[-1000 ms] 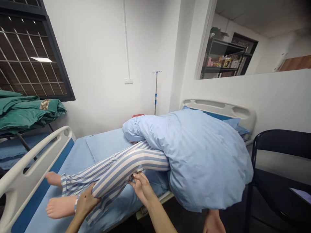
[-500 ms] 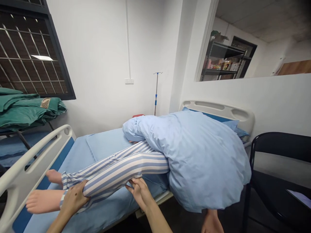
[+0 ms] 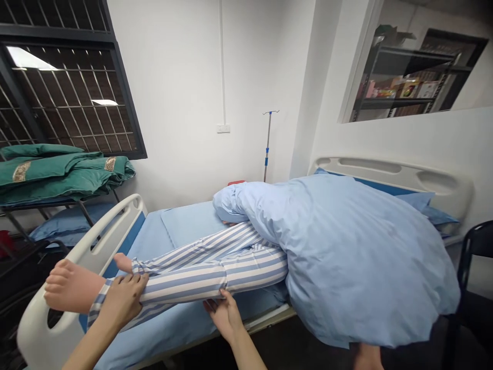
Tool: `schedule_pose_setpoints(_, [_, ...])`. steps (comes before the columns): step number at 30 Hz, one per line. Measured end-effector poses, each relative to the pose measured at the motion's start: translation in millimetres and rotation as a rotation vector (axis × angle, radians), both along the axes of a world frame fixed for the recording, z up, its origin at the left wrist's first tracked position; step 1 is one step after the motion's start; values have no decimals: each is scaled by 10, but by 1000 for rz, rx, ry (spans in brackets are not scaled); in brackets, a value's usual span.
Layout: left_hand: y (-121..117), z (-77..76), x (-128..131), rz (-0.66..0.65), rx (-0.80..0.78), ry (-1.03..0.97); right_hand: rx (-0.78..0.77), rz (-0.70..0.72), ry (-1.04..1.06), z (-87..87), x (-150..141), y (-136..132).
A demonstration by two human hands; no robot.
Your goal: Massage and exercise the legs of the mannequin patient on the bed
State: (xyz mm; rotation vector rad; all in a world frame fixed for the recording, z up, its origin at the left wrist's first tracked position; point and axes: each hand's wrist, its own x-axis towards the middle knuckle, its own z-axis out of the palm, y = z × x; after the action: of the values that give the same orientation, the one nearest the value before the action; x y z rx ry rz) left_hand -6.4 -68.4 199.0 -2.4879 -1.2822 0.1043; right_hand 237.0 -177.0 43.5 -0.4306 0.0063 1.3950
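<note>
A leg point(image 3: 185, 283) in blue-and-white striped trousers lies out from under a light blue quilt point(image 3: 346, 257). Its bare, smooth foot point(image 3: 73, 288) is in front of the footboard, toes up. My left hand point(image 3: 125, 298) grips this near leg just above the ankle, fingers wrapped over the top. Beneath the knee, my right hand point(image 3: 227, 313) cups the leg with the thumb against its side; its other fingers are partly hidden. The far leg point(image 3: 181, 255) rests on the bed behind, with its foot point(image 3: 123, 262) near the footboard. The quilt hides the upper body.
The bed has a pale footboard point(image 3: 42, 334) and headboard point(image 3: 435, 177). An IV pole point(image 3: 268, 139) stands behind it. Green folded bedding point(image 3: 69, 172) is piled at left. A black chair point(image 3: 477, 267) stands at right. Skin point(image 3: 367, 357) shows below the quilt.
The near foot and lower leg have risen, and the leg looks straighter. Both my hands have stayed on it. The view has shifted, so the bed sits further right.
</note>
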Motion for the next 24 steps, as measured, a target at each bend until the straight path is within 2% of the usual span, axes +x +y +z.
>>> schedule_pose_setpoints(3, [-16,-143,-48,15,-15,-24,-10,24,-13,23,19,-45])
schedule_pose_setpoints(6, [24,-260,-105,10,-30,-71,27,29,-8,123,70,-103])
schedule_pose_setpoints(10, [116,-384,-66,10,-47,-185,116,37,-8,379,190,-176])
schedule_pose_setpoints(13, [159,-537,96,31,-76,-290,186,41,-19,628,313,-239])
schedule_pose_setpoints(16, [143,-795,322,86,-136,-400,235,35,-66,824,425,-300])
schedule_pose_setpoints(18, [106,-1011,460,127,-195,-460,231,28,-107,875,472,-328])
schedule_pose_setpoints(21, [46,-1321,590,164,-288,-515,191,20,-156,844,491,-341])
schedule_pose_setpoints(24, [23,-1500,622,160,-324,-565,157,17,-178,780,472,-331])
